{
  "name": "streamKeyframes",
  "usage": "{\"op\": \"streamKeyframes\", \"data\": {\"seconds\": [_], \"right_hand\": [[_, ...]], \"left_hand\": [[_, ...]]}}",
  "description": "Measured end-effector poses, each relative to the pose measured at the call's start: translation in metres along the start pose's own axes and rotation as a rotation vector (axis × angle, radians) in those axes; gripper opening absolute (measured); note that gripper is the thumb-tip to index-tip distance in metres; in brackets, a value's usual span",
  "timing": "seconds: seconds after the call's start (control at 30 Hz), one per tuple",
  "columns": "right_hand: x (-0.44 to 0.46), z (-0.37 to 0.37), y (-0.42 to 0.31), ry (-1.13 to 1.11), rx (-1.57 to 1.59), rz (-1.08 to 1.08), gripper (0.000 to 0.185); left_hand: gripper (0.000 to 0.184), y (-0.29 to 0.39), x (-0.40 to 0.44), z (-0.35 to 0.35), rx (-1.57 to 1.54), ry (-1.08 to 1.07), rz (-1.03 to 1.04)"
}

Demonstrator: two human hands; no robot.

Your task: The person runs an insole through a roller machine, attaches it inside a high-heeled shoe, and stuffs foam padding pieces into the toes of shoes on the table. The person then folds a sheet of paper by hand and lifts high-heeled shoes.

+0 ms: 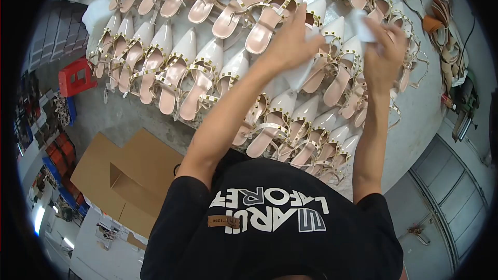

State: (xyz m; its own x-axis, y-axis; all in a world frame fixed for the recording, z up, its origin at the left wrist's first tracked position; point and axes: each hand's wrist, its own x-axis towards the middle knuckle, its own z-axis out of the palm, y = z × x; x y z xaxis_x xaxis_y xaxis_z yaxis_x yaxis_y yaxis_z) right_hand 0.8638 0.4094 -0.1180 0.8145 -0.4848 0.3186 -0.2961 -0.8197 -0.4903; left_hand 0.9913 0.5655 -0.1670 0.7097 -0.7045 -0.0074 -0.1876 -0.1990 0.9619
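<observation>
White pointed slingback shoes with gold studs and pale pink insoles lie in rows on the table [423, 119]. My left hand [290, 44] reaches over the middle rows, fingers stretched out and apart, close to a studded shoe [268, 21]. Below its palm is a white, sheet-like piece [300, 75], partly hidden by the hand. My right hand [385, 54], smeared by motion, is above the right-hand shoes. Its fingers pinch a small white piece [364, 27] that looks like tissue or cloth. Under that hand lies another white shoe [340, 80].
Brown and tan shoes [430, 23] are piled at the table's far right. An open cardboard box [129, 176] stands at the lower left. A red plastic stool [77, 77] is beside the table. Grey crates [54, 36] are stacked at left, and a metal door [441, 186] is at right.
</observation>
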Motion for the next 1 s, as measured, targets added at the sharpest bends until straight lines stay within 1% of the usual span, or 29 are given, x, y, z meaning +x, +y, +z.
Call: {"op": "streamKeyframes", "data": {"seconds": [0.03,0.07,0.1,0.13,0.17,0.2,0.23,0.27,0.3,0.33,0.4,0.43,0.47,0.53,0.57,0.6,0.67,0.7,0.73,0.77,0.8,0.83,0.87,0.9,0.93,0.97,1.0], "right_hand": [[0.016,0.011,0.011,-0.076,0.116,0.106,0.062],[0.012,0.044,0.035,-0.202,0.09,-0.003,0.058],[0.005,0.071,0.041,-0.398,0.205,-0.01,0.056],[-0.002,0.091,0.039,-0.387,0.251,-0.065,0.051],[-0.004,0.106,0.034,-0.31,0.202,-0.048,0.043],[-0.001,0.116,0.029,-0.234,0.155,-0.034,0.036],[0.004,0.123,0.028,-0.24,0.163,-0.039,0.036],[0.007,0.127,0.026,-0.228,-0.037,-0.052,0.027],[0.01,0.128,0.024,-0.211,-0.24,-0.062,0.023],[0.012,0.127,0.022,-0.212,-0.241,-0.057,0.023],[0.021,0.127,0.019,-0.151,-0.312,0.048,0.02],[0.026,0.131,0.024,-0.073,-0.418,-0.119,0.02],[0.029,0.138,0.024,-0.078,-0.414,-0.118,0.02],[0.031,0.147,0.026,-0.264,-0.457,0.085,0.025],[0.03,0.145,0.027,-0.263,-0.46,0.091,0.025],[0.035,0.143,0.028,-0.322,-0.45,0.097,0.03],[0.042,0.137,0.03,-0.443,-0.425,0.099,0.039],[0.04,0.123,0.032,-0.482,-0.216,0.137,0.057],[0.032,0.103,0.035,-0.397,-0.169,0.037,0.061],[0.027,0.073,0.019,-0.312,-0.122,-0.059,0.065],[0.028,0.044,-0.01,-0.254,0.005,-0.022,0.066],[0.024,0.023,-0.041,-0.2,0.132,0.018,0.068],[0.008,0.014,-0.069,-0.202,0.136,0.016,0.068],[-0.007,0.009,-0.098,-0.444,0.429,0.144,0.064],[-0.013,0.006,-0.112,-0.676,0.721,0.268,0.061],[-0.012,0.01,-0.106,-0.66,0.717,0.259,0.061],[-0.011,0.018,-0.091,-0.404,0.452,0.123,0.058]], "left_hand": [[0.044,-0.005,0.013,-0.003,-0.061,-0.177,-0.158],[0.044,-0.016,0.023,-0.005,-0.059,-0.178,-0.146],[0.042,-0.034,0.029,-0.006,-0.371,-0.145,-0.304],[0.041,-0.045,0.03,-0.009,-0.686,-0.106,-0.468],[0.042,-0.041,0.03,-0.017,-0.773,-0.152,-0.591],[0.042,-0.042,0.028,-0.018,-0.774,-0.143,-0.593],[0.042,-0.044,0.027,-0.019,-0.742,-0.124,-0.558],[0.042,-0.046,0.025,-0.02,-0.707,-0.115,-0.529],[0.043,-0.046,0.025,-0.021,-0.691,-0.125,-0.565],[0.043,-0.048,0.025,-0.021,-0.69,-0.13,-0.568],[0.041,-0.054,0.025,-0.023,-0.687,-0.226,-0.539],[0.041,-0.057,0.02,-0.022,-0.536,-0.215,-0.474],[0.041,-0.061,0.018,-0.021,-0.535,-0.213,-0.48],[0.035,-0.067,0.015,-0.018,-0.15,-0.212,-0.062],[0.036,-0.067,0.016,-0.017,-0.061,-0.244,-0.125],[0.036,-0.066,0.017,-0.016,-0.06,-0.246,-0.116],[0.034,-0.059,0.01,-0.013,-0.06,-0.132,0.01],[0.035,-0.048,0.0,-0.009,0.089,0.088,0.115],[0.035,-0.04,-0.011,-0.016,0.091,0.094,0.12],[0.036,-0.018,-0.019,-0.035,-0.026,0.119,0.075],[0.043,-0.002,-0.024,-0.047,-0.143,0.144,0.032],[0.043,0.007,-0.029,-0.049,-0.14,0.146,0.033],[0.041,0.014,-0.034,-0.05,-0.265,0.142,-0.114],[0.04,0.019,-0.037,-0.05,-0.39,0.133,-0.259],[0.04,0.014,-0.033,-0.047,-0.389,0.128,-0.248],[0.038,0.004,-0.023,-0.043,-0.587,0.153,-0.153],[0.036,0.006,-0.013,-0.044,-0.786,0.179,-0.054]]}}
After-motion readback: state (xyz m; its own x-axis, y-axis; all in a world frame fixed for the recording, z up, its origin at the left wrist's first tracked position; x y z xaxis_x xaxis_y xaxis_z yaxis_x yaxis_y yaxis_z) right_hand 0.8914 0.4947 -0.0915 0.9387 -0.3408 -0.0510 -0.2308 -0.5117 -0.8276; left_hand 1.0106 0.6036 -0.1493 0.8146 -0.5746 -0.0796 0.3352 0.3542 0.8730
